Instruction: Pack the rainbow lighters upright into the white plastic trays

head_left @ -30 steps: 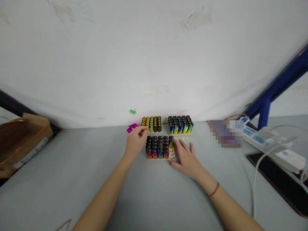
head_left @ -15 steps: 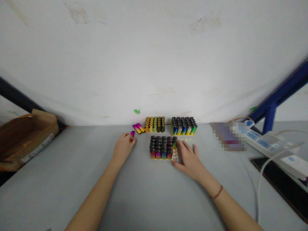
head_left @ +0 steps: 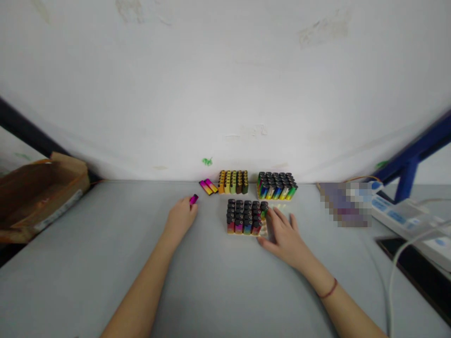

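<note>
My left hand (head_left: 181, 218) is closed around a purple lighter (head_left: 193, 199), whose purple end sticks out past the fingers. Before my right hand (head_left: 287, 237) stands a pale tray (head_left: 263, 233) holding several rows of upright, black-topped lighters (head_left: 244, 217) in red, pink and blue. The right fingers are spread along the tray's right side: the thumb is at its front corner, the fingertips beside a green lighter (head_left: 264, 210) at the back. A few bare slots show in that right column. Two pink-and-yellow lighters (head_left: 208, 187) lie flat beyond my left hand.
Along the wall stand a block of yellow-to-dark lighters (head_left: 233, 182) and a block of blue-green lighters (head_left: 277, 186). An open cardboard box (head_left: 45, 197) is at the left. At the right are a power strip (head_left: 394, 209), a white cable (head_left: 392, 277) and a dark flat object (head_left: 416, 267).
The view has shifted slightly. In my left hand the lighter has turned, its purple end now pointing up and to the right. My right hand stays at the tray's right side.
</note>
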Motion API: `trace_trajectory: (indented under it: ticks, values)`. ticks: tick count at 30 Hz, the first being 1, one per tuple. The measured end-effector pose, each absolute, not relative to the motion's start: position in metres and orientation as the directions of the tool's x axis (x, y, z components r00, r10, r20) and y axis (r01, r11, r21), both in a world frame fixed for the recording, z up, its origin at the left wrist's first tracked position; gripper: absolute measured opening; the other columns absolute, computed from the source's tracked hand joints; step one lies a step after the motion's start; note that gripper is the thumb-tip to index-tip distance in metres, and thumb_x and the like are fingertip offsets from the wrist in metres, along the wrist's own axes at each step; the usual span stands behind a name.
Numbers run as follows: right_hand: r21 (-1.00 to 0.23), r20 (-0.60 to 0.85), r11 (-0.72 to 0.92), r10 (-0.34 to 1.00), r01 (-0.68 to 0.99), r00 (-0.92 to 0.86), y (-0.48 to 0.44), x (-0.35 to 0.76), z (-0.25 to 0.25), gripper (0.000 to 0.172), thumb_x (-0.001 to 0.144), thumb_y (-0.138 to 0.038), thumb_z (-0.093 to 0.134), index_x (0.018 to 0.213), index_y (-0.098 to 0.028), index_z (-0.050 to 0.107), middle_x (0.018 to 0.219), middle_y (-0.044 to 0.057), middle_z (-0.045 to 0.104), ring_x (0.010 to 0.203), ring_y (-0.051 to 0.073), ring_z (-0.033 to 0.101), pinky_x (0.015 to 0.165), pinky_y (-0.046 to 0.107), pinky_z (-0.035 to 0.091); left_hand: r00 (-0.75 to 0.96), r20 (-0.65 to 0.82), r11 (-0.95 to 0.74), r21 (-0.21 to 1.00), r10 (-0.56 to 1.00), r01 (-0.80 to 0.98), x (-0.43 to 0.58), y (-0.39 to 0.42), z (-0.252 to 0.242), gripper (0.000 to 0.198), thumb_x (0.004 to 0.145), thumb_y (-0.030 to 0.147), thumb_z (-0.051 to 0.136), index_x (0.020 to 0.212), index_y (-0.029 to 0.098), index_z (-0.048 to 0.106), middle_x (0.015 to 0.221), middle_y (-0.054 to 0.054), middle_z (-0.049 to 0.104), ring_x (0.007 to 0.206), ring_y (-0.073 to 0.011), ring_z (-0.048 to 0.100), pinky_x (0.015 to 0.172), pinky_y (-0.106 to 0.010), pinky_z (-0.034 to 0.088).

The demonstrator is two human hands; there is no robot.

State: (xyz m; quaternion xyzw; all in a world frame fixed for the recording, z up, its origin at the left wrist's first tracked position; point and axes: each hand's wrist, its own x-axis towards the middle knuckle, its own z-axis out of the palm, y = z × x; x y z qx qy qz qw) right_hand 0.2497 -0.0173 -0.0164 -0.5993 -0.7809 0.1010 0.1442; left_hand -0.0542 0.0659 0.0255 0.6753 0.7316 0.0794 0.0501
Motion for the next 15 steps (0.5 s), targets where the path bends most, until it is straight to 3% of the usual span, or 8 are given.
trace_trajectory:
  ticks: [3, 6, 8, 11, 15]
  values:
    - [-0.324, 0.122, 0.269, 0.963, 0.907, -0.242, -0.017, 0.251, -0.020, 0.077, 0.088, -0.049, 0.049, 0.151, -0.010, 0.025, 0.151, 0.023, 0.042, 0.143, 0.038, 0.031, 0.112, 0.071, 0.015, -0.106, 0.028, 0.093, 0.287, 0.994, 0.953, -0.058, 0.064, 0.025, 0.033, 0.090, 0.026, 0.038, 0.109, 0.011, 0.060, 0.105, -0.018, 0.070, 0.098, -0.0292, 0.067, 0.081, -0.035, 0.048]
    - [-0.316, 0.150, 0.284, 0.957, 0.905, -0.248, -0.018, 0.252, -0.022, 0.079, 0.088, -0.047, 0.050, 0.153, -0.013, 0.021, 0.151, 0.023, 0.042, 0.143, 0.038, 0.032, 0.111, 0.071, 0.016, -0.158, 0.032, 0.121, 0.494, 0.987, 0.861, -0.062, 0.064, 0.021, 0.029, 0.089, 0.031, 0.040, 0.109, 0.015, 0.054, 0.095, -0.013, 0.070, 0.083, -0.0257, 0.067, 0.074, -0.034, 0.048]
    - [-0.309, 0.152, 0.287, 0.956, 0.907, -0.251, -0.018, 0.252, -0.023, 0.079, 0.089, -0.048, 0.049, 0.154, -0.014, 0.020, 0.150, 0.023, 0.043, 0.143, 0.038, 0.032, 0.111, 0.071, 0.018, -0.187, 0.018, 0.120, 0.705, 0.982, 0.699, -0.062, 0.065, 0.016, 0.025, 0.088, 0.033, 0.042, 0.106, 0.018, 0.048, 0.086, -0.006, 0.067, 0.066, -0.0196, 0.063, 0.066, -0.031, 0.047]
    - [-0.298, 0.139, 0.280, 0.959, 0.913, -0.249, -0.017, 0.254, -0.024, 0.080, 0.090, -0.050, 0.048, 0.154, -0.013, 0.020, 0.150, 0.023, 0.043, 0.143, 0.037, 0.031, 0.111, 0.071, 0.019, -0.227, -0.034, 0.103, 0.949, 0.973, 0.298, -0.054, 0.068, 0.012, 0.018, 0.082, 0.034, 0.046, 0.095, 0.021, 0.044, 0.069, 0.005, 0.057, 0.050, -0.0122, 0.052, 0.053, -0.023, 0.041]
    - [-0.285, 0.133, 0.298, 0.954, 0.911, -0.270, -0.015, 0.259, -0.030, 0.081, 0.090, -0.052, 0.048, 0.155, -0.014, 0.017, 0.151, 0.023, 0.042, 0.143, 0.038, 0.031, 0.110, 0.072, 0.021, -0.210, -0.131, 0.132, 0.991, 0.969, -0.011, -0.037, 0.067, 0.016, 0.025, 0.081, 0.046, 0.043, 0.078, 0.021, 0.045, 0.052, 0.007, 0.046, 0.040, -0.0098, 0.040, 0.043, -0.021, 0.033]
